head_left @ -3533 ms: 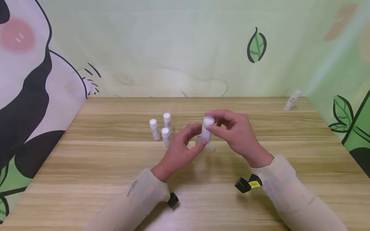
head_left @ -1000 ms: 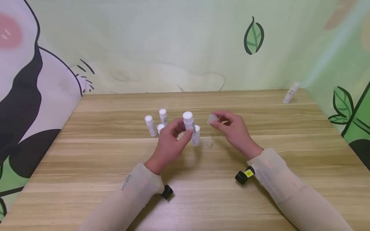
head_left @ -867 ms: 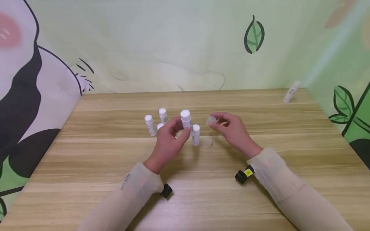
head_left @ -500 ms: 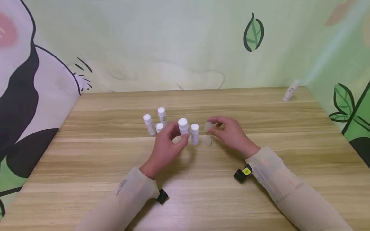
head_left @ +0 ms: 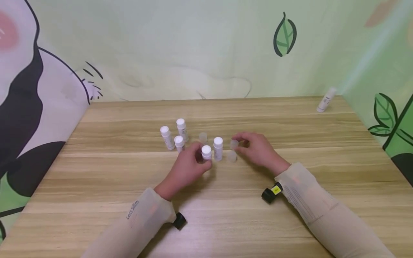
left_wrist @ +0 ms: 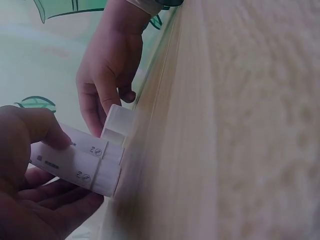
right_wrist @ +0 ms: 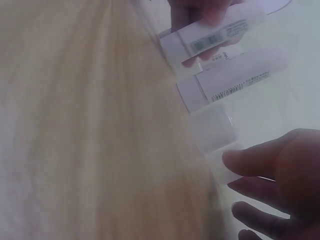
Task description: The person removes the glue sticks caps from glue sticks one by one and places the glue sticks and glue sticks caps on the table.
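In the head view my left hand (head_left: 185,166) grips an upright white glue stick (head_left: 206,152), uncapped, low over the table. The left wrist view shows this glue stick (left_wrist: 75,155) with its base at or just above the wood; which, I cannot tell. Just right of it stands another uncapped glue stick (head_left: 218,148). My right hand (head_left: 258,152) pinches a translucent cap (head_left: 234,144) at table level, between thumb and index finger in the right wrist view. A second cap (head_left: 232,156) sits directly in front of that one.
Three white glue sticks (head_left: 166,138) stand in a group left of my left hand, one partly hidden by it. Behind the held stick lies a third translucent cap (head_left: 203,137). A further glue stick (head_left: 326,100) is at the table's back right, near the printed backdrop (head_left: 161,53).
First both hands held one glue stick; then my right hand drew its cap off to the right. Since then the left hand has lowered the stick and the right has lowered the cap.
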{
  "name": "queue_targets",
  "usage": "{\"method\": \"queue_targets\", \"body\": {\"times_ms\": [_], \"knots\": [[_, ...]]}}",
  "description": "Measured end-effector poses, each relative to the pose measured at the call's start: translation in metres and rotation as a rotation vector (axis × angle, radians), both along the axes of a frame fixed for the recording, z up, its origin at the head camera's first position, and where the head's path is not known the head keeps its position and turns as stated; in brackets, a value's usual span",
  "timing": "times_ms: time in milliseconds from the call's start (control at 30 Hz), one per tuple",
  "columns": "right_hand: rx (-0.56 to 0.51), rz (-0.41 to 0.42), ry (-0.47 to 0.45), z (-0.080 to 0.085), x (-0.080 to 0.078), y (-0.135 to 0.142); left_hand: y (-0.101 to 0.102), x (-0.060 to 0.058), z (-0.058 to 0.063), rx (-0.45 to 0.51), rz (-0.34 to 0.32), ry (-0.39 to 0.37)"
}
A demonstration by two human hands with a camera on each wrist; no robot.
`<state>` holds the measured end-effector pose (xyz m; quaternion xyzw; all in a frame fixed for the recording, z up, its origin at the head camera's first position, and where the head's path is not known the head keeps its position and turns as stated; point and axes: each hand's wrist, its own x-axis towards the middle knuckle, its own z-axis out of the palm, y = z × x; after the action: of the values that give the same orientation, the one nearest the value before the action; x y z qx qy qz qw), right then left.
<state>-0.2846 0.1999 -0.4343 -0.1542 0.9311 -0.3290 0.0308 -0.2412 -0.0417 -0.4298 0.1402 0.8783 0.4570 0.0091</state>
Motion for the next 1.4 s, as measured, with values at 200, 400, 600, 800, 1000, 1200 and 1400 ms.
{"method": "queue_targets", "body": {"times_ms": [200, 400, 600, 800, 1000, 1200, 1400], "knots": [[0.007, 0.023, 0.017, -0.002, -0.001, 0.001, -0.002, -0.002, 0.000, -0.041, 0.006, -0.007], [0.003, 0.035, 0.026, -0.003, -0.003, 0.000, -0.005, -0.003, -0.002, -0.038, 0.011, -0.014], [0.008, 0.034, 0.019, -0.003, -0.005, -0.002, -0.006, -0.003, -0.004, -0.016, 0.009, -0.024], [0.021, 0.018, 0.011, -0.003, -0.005, -0.001, -0.006, -0.002, -0.001, 0.007, -0.002, -0.034], [0.015, 0.030, -0.009, -0.002, -0.006, 0.005, -0.005, -0.002, -0.004, 0.008, -0.004, -0.029], [-0.038, -0.016, -0.036, -0.001, -0.010, 0.020, -0.003, -0.002, -0.005, 0.021, -0.009, -0.034], [-0.125, -0.187, 0.014, 0.000, -0.021, 0.047, -0.001, -0.001, -0.002, 0.024, -0.016, -0.052]]}}
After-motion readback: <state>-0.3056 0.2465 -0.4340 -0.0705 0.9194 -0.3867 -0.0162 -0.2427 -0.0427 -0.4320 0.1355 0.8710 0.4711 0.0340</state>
